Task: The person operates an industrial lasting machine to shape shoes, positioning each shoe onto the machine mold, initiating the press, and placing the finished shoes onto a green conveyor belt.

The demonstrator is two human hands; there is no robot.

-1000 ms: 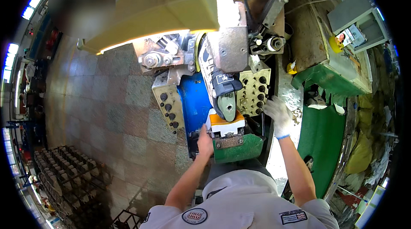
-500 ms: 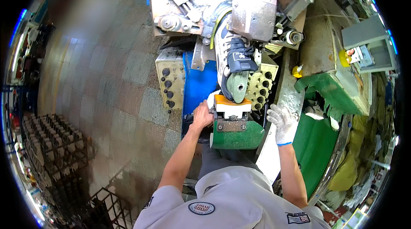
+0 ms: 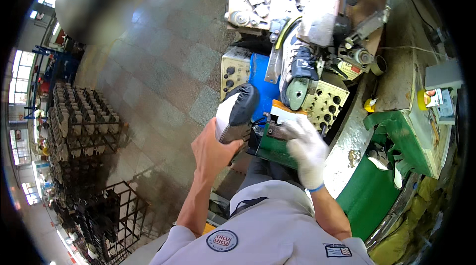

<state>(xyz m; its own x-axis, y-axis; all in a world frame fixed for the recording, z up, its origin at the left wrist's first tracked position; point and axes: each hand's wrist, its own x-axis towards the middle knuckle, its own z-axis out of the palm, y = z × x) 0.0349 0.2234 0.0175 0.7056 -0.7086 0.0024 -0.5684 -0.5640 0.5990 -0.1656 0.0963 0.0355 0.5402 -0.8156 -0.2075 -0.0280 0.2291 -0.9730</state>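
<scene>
My bare left hand [image 3: 212, 150] is closed around the heel end of a shoe upper [image 3: 237, 111], black at the toe and white along one side. It is held up left of the machine's front. My right hand [image 3: 306, 152], in a white knit glove, hovers over the machine's green front guard [image 3: 272, 147], its fingers smeared by motion. Just beyond it is an orange-and-white pad [image 3: 285, 111]. A second shoe upper [image 3: 301, 64], dark and white with laces, sits on a green last [image 3: 298, 91] under the machine's metal head [image 3: 317, 22].
Knob panels [image 3: 327, 106] flank the blue machine body [image 3: 261, 67]. On the right runs a green conveyor belt [image 3: 364, 185] with a shoe piece [image 3: 379, 158] at its far end. Racks of stacked parts [image 3: 84, 121] stand on the left floor.
My left hand has come up from beside the pad and now holds a shoe upper. My right hand has moved left from the conveyor side to the machine's front. The view has turned.
</scene>
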